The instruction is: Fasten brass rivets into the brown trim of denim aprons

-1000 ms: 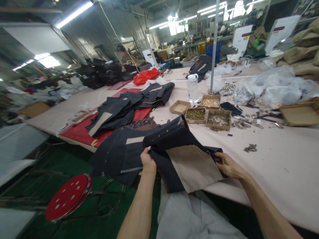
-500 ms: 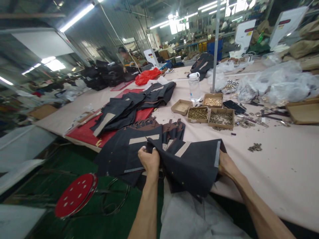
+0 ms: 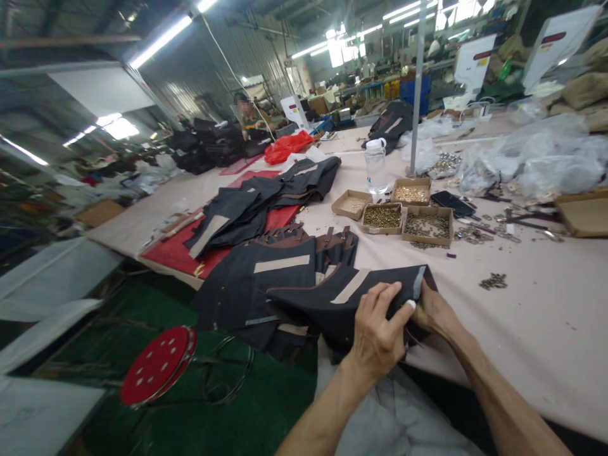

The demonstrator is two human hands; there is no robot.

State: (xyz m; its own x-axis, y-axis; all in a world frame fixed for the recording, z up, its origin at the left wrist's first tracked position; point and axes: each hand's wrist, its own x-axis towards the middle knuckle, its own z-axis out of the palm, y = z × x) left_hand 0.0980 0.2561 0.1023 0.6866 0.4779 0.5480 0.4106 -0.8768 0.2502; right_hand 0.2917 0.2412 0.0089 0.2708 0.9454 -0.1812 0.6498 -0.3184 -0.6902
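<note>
A dark fabric panel (image 3: 380, 284) with a beige strip and a pale grey end band lies bent over the table's front edge. My right hand (image 3: 434, 311) grips its right end by the grey band, some fingers hidden behind the cloth. Curled over the panel's front side is my left hand (image 3: 380, 326), close beside the right one; a white covering shows on one fingertip. Part of its grip is hidden by the cloth. Directly left, more dark panels (image 3: 282, 272) with brown trim and small brass studs lie overlapped.
Cardboard trays (image 3: 427, 227) of small metal fittings stand behind the panel, near a clear water bottle (image 3: 376, 168) and a phone (image 3: 453, 204). Loose fittings (image 3: 493, 281) lie to the right. A metal pole (image 3: 418, 95) rises from the table. A red stool (image 3: 159, 366) stands at lower left.
My left hand has let go of the panel's left end and moved right, close to my right hand. That left end has dropped down; the right hand keeps its hold.
</note>
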